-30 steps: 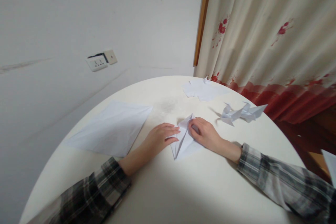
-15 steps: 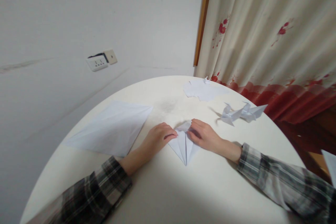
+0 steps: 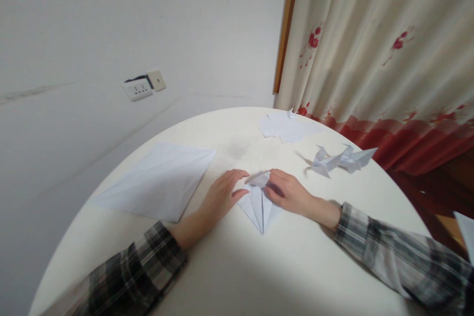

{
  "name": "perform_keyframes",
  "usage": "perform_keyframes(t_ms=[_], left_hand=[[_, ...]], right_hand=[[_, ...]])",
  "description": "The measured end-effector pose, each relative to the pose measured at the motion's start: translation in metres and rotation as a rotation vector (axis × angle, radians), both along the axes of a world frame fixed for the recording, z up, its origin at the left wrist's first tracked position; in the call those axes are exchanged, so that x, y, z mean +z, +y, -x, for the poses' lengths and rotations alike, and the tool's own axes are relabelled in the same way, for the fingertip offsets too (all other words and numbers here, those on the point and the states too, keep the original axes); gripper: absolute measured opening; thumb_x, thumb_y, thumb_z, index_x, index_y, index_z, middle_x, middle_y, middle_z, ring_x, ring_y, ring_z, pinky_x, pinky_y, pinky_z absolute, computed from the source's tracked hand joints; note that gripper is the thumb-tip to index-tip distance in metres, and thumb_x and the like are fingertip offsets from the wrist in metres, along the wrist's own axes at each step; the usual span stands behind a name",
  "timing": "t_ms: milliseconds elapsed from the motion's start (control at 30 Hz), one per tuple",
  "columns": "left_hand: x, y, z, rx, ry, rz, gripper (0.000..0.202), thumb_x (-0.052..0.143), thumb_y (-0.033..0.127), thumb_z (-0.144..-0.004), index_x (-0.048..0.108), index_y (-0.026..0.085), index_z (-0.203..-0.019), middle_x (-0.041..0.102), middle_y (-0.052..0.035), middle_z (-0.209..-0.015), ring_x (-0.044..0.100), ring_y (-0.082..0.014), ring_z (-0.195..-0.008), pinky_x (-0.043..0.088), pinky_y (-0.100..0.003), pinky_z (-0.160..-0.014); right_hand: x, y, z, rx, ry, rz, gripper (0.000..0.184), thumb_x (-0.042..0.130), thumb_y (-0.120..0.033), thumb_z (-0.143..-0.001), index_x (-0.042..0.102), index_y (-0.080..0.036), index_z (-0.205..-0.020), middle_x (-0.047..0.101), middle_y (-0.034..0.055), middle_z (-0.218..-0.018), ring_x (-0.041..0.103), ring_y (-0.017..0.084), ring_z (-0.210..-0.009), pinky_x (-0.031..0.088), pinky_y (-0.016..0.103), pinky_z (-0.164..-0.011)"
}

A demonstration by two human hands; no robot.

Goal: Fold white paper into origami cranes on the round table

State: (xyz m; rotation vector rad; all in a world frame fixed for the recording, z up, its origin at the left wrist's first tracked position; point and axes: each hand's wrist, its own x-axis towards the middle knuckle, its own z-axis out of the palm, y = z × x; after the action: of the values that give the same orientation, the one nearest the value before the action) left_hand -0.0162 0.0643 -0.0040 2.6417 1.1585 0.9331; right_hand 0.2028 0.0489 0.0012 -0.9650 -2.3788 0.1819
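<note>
A white sheet folded into a narrow kite shape [image 3: 259,206] lies on the round white table [image 3: 237,266], its point toward me. My left hand [image 3: 222,196] rests at its left edge, fingers stretched toward the top flap and thumb on the paper. My right hand [image 3: 288,190] lies on its right side, fingers curled and pinching the small raised flap at the top.
A large flat white sheet [image 3: 159,180] lies left of my hands. A folded paper crane [image 3: 340,159] sits to the right and torn paper scraps [image 3: 287,126] at the far edge. A wall with a socket [image 3: 142,86] and a flowered curtain [image 3: 374,49] stand behind the table.
The folded paper was turned so its point faces me and was flattened. My left fingers have since lifted and stretched toward the top flap; my right hand stays on the flap.
</note>
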Motion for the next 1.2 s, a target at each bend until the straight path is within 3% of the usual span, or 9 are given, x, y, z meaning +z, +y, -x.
perform_keyframes(t_ms=[100,233,500,867,1200], left_hand=[[-0.005,0.003,0.001,-0.031,0.010,0.034,0.028,0.055,0.019,-0.081,0.049,0.019,-0.108,0.063,-0.0053,-0.105,0.058,-0.0179,-0.098,0.047,-0.035,-0.088],[-0.005,0.003,0.001,-0.033,0.052,0.077,0.025,0.056,0.018,-0.081,0.053,0.019,-0.106,0.064,-0.0050,-0.105,0.058,-0.0181,-0.098,0.046,-0.034,-0.088],[0.001,0.000,0.001,-0.056,0.056,0.099,0.016,0.057,0.016,-0.080,0.059,0.019,-0.095,0.067,-0.0026,-0.091,0.060,-0.0165,-0.086,0.047,-0.030,-0.079],[0.002,0.000,0.001,-0.040,0.059,0.146,0.015,0.059,0.014,-0.079,0.062,0.018,-0.092,0.064,-0.0004,-0.081,0.057,-0.0140,-0.078,0.044,-0.025,-0.073],[0.009,-0.002,-0.001,-0.075,0.123,0.086,0.014,0.053,0.022,-0.085,0.061,0.015,-0.077,0.059,-0.0021,-0.072,0.053,-0.0146,-0.073,0.040,-0.025,-0.067]], right_hand=[[0.000,0.000,0.000,0.014,0.013,-0.011,0.008,0.045,-0.017,-0.084,0.050,-0.018,-0.091,0.054,0.0048,-0.082,0.048,0.016,-0.077,0.041,0.028,-0.069],[-0.001,0.000,0.000,0.024,0.032,-0.013,0.009,0.046,-0.015,-0.083,0.050,-0.018,-0.091,0.055,0.0046,-0.081,0.049,0.016,-0.076,0.042,0.027,-0.069],[-0.007,0.003,-0.002,0.101,0.071,0.025,0.018,0.042,-0.005,-0.080,0.052,-0.018,-0.087,0.055,0.0036,-0.080,0.051,0.014,-0.075,0.043,0.024,-0.069],[-0.006,0.001,-0.003,0.140,0.135,0.053,0.018,0.042,-0.004,-0.080,0.052,-0.018,-0.085,0.056,0.0048,-0.086,0.053,0.013,-0.077,0.042,0.022,-0.068],[-0.006,0.001,-0.002,-0.004,0.209,0.131,0.013,0.044,-0.010,-0.080,0.042,-0.020,-0.072,0.050,-0.0023,-0.065,0.046,0.009,-0.056,0.034,0.019,-0.053]])
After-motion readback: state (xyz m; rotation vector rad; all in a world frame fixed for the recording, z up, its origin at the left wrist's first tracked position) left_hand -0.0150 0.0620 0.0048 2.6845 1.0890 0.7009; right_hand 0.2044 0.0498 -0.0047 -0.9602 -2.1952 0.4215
